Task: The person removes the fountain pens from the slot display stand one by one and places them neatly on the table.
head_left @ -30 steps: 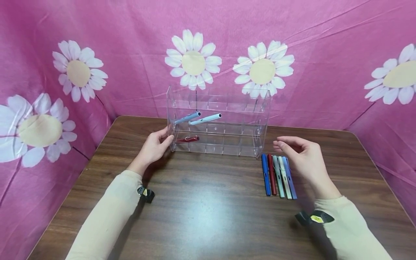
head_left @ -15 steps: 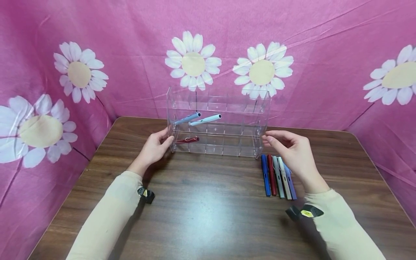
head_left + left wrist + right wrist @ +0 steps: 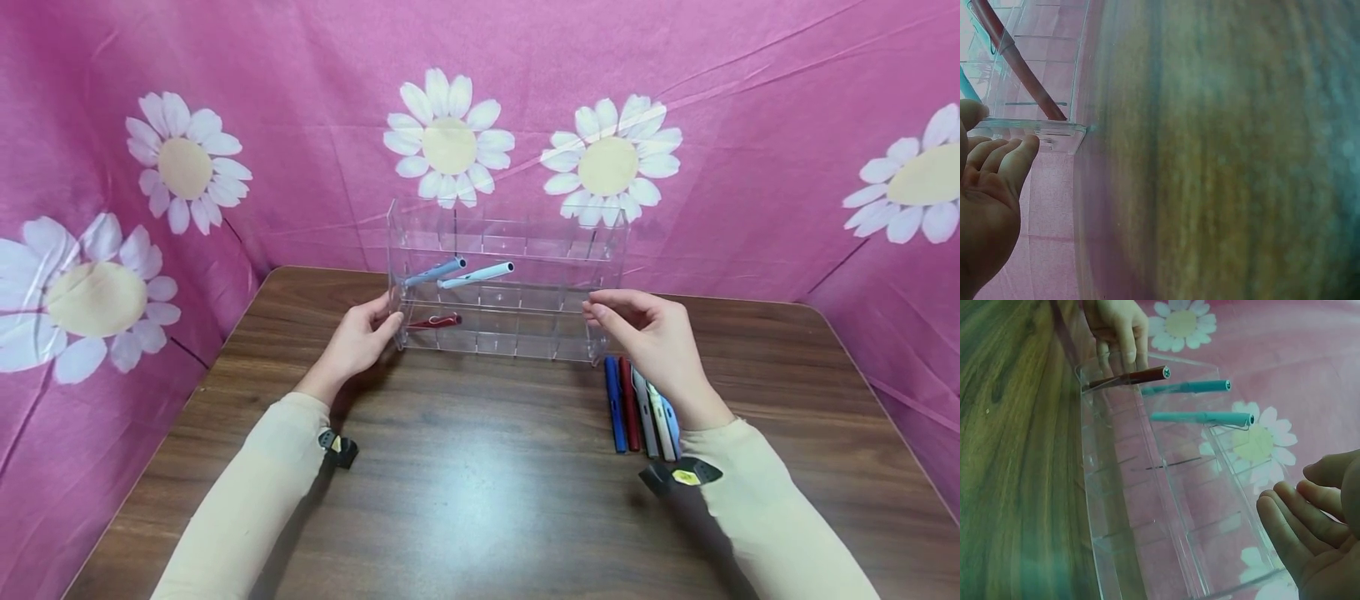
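Note:
A clear acrylic pen rack (image 3: 517,343) stands on the table, divided into compartments on stepped tiers. My left hand (image 3: 362,335) grips its left side panel between thumb and fingers, as the left wrist view also shows. On the lower tier at the left lies a dark red pen (image 3: 437,322). Above it, a blue pen (image 3: 435,272) and a light blue pen (image 3: 477,275) lean in the middle tier. My right hand (image 3: 656,346) hovers at the rack's right end, fingers loosely bent; in the right wrist view nothing is between its fingers (image 3: 1297,528).
Several pens lie side by side below my right hand, among them a dark blue pen (image 3: 615,408), a red pen (image 3: 630,408) and a grey pen (image 3: 645,421). The hand and wrist partly cover the rightmost. A pink daisy-print cloth (image 3: 315,167) hangs behind the wooden table (image 3: 450,467).
My right hand has moved left, from beside the rack to over its right end, and now covers part of the pen row. The left hand has stayed on the rack's side.

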`<state>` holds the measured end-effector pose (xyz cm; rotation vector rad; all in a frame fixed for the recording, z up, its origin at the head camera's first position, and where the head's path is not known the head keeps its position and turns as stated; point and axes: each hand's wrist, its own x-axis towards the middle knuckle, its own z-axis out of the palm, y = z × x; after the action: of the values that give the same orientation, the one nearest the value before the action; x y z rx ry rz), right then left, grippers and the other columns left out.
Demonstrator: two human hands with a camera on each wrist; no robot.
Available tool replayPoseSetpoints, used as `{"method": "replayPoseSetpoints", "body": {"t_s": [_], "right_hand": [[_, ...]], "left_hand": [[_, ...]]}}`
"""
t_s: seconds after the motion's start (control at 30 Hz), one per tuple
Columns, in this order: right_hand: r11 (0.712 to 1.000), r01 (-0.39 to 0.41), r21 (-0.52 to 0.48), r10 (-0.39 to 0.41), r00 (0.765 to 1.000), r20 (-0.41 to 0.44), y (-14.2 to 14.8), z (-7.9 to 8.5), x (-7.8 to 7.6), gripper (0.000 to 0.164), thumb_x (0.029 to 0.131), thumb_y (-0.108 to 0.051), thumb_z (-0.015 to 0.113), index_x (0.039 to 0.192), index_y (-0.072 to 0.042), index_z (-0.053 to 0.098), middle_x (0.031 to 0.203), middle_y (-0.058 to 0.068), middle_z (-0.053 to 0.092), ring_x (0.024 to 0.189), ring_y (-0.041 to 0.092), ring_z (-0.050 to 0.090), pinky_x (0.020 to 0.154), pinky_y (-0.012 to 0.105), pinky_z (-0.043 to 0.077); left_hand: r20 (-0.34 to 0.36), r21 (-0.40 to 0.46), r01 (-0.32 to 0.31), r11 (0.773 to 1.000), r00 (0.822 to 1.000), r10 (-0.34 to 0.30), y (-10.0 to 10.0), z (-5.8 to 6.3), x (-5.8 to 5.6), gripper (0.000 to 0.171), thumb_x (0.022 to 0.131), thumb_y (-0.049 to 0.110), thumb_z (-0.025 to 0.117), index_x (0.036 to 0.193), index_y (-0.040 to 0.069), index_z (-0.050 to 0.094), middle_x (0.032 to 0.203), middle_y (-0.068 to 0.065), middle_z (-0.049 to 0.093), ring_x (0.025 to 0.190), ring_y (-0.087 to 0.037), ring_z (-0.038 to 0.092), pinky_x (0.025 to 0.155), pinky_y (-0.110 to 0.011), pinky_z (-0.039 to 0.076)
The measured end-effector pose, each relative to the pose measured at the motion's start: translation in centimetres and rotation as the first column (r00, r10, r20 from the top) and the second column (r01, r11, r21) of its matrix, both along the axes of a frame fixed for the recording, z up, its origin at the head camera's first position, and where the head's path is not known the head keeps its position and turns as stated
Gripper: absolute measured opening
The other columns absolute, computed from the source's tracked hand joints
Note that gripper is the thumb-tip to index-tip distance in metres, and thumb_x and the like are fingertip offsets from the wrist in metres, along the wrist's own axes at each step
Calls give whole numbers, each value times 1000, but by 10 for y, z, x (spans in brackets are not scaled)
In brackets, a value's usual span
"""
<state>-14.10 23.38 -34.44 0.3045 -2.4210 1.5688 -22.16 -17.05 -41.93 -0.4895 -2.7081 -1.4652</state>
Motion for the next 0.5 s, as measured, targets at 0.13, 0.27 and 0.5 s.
{"method": "replayPoseSetpoints", "body": {"t_s": [0.13, 0.27, 0.5], "right_hand": [[1000, -17, 3, 17, 1000, 1, -6, 1, -7, 25, 104, -12, 72, 124, 2, 77, 107, -6, 83, 93, 3, 80, 82, 15, 63], [999, -33, 12, 33, 999, -4, -10, 3, -16, 24, 104, -13, 72, 123, 1, 78, 108, -1, 84, 93, 3, 80, 81, 16, 63], [998, -48, 40, 48, 999, 15, -23, 5, -26, 23, 103, -12, 74, 122, 0, 79, 117, 20, 81, 91, -3, 77, 78, 12, 60]], "left_hand": [[-2, 8, 14, 1000, 1000, -14, 0, -1, -1, 48, 109, 8, 59, 156, -1, 53, 139, -24, 70, 114, -28, 72, 103, -28, 56], [3, 17, 23, 1000, 1000, -23, 0, -1, -2, 48, 110, 9, 58, 157, 1, 53, 140, -23, 70, 116, -32, 73, 106, -37, 57], [-1, 4, 4, 1000, 1000, -4, 1, 0, -1, 49, 109, 10, 59, 157, 2, 54, 136, -23, 72, 113, -30, 72, 106, -41, 57]]}}
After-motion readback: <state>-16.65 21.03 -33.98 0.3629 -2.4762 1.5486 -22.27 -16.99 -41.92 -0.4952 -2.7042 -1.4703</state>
